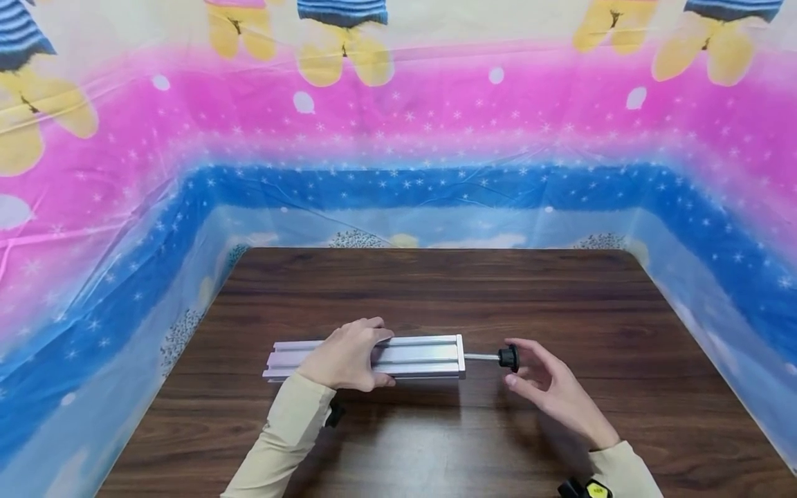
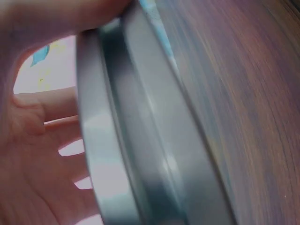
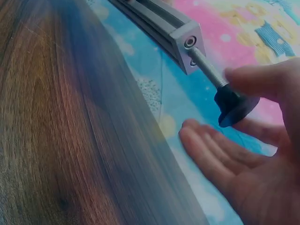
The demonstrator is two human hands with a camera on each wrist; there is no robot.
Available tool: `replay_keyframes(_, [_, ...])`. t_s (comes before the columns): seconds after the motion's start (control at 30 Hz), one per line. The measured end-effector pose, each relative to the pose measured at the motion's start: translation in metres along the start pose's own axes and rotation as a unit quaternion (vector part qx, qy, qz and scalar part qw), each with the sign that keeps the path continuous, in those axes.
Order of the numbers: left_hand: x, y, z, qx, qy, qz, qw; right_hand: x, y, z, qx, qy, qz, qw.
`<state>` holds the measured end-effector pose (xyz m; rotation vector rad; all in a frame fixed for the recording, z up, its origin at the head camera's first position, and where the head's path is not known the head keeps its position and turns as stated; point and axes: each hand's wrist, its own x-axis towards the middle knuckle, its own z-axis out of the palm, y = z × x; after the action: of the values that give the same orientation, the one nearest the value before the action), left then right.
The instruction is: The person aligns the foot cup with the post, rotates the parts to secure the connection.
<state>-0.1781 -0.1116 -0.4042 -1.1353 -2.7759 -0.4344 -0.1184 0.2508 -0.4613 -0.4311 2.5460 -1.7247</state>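
An aluminium extrusion profile [image 1: 423, 354] with lengthwise grooves extends left to right above the table's near half. My left hand [image 1: 349, 354] grips it around the middle, fingers over the far side and thumb along the near side. In the left wrist view the grooved profile [image 2: 140, 122] crosses in front of the palm. A threaded rod [image 3: 209, 67] sticks out of its end plate [image 3: 190, 44], carrying a black levelling foot [image 3: 233, 104]. My right hand [image 1: 557, 384] has thumb and index finger at opposite sides of the foot's rim; its other fingers are spread loosely.
The dark wood-grain table [image 1: 429, 290] lies beneath both hands. A patterned pink and blue cloth [image 1: 405, 131] surrounds its back and sides. One black wrist strap [image 1: 334, 413] shows at the left cuff, another with a yellow tag [image 1: 598, 490] at the right.
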Motion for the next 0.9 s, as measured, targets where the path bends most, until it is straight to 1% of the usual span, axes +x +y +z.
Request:
replay_keyframes(0.07, [0.0,0.0,-0.001,-0.004,-0.004,0.001,1.0,0.002,0.001,-0.002,-0.015,0.007,-0.02,1.0])
replay_keyframes(0.13, [0.001,0.0,-0.002,-0.008,-0.012,0.0,0.9999,0.004,0.001,-0.003,-0.021,0.014,-0.03,0.999])
replay_keyframes(0.23, [0.002,0.0,-0.002,-0.01,-0.02,-0.004,0.9997,0.007,-0.001,-0.006,-0.041,0.026,-0.025,0.999])
replay_keyframes(0.33, [0.003,0.0,-0.004,-0.016,-0.025,-0.008,0.9995,0.008,-0.003,-0.009,-0.035,0.018,-0.005,0.999])
replay_keyframes(0.47, [0.004,0.0,-0.004,-0.017,-0.026,-0.003,0.9995,0.008,-0.003,-0.01,-0.012,0.007,0.018,1.0])
replay_keyframes(0.6, [0.005,-0.001,-0.001,-0.015,-0.024,0.001,0.9996,0.007,0.0,-0.009,-0.007,0.003,0.03,1.0])
replay_keyframes(0.73, [0.006,-0.001,-0.001,-0.014,-0.025,-0.001,0.9996,0.008,0.002,-0.007,-0.004,-0.003,0.03,1.0])
replay_keyframes(0.9, [0.007,-0.002,0.0,-0.012,-0.021,0.001,0.9997,0.013,0.006,-0.005,0.004,-0.01,0.009,1.0])
